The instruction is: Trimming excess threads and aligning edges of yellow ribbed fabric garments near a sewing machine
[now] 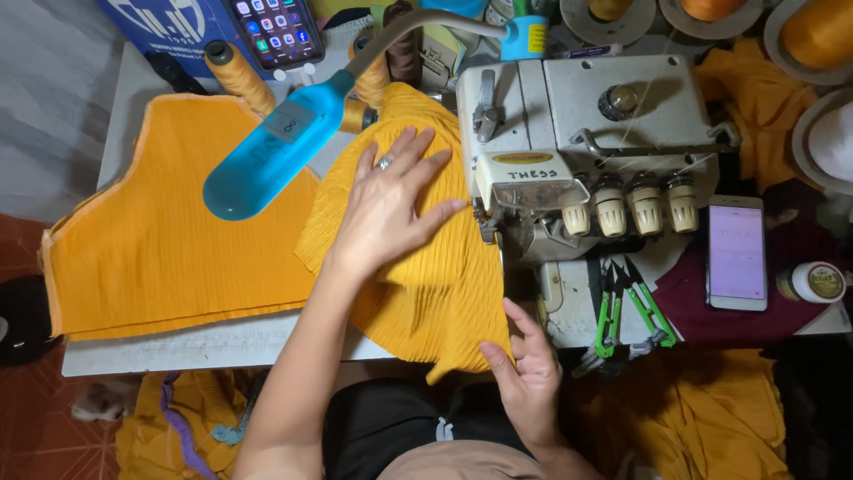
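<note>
Nearest the camera, the right hand (526, 369) pinches the lower hanging edge of a pleated yellow fabric piece (435, 284), its fingers (498, 356) together on the cloth where it droops over the front edge of the counter (204, 347). Farther up, the left hand (384, 209) lies flat on the same fabric, fingers spread apart and pressing it down, fingertips pointing toward the presser area of the overlock sewing machine (577, 142); a ring shows on one finger. The fabric runs from the counter edge up under the left hand to the machine's left side. Left of it lies a stack of flat yellow cut pieces (169, 240). A blue lamp head (267, 160) on a bent arm hangs over the stack. Right of the machine lie green-handled snips (631, 307) and a phone (736, 253) with a lit screen. At the far edge stand thread cones (235, 76) and another phone (277, 31).
</note>
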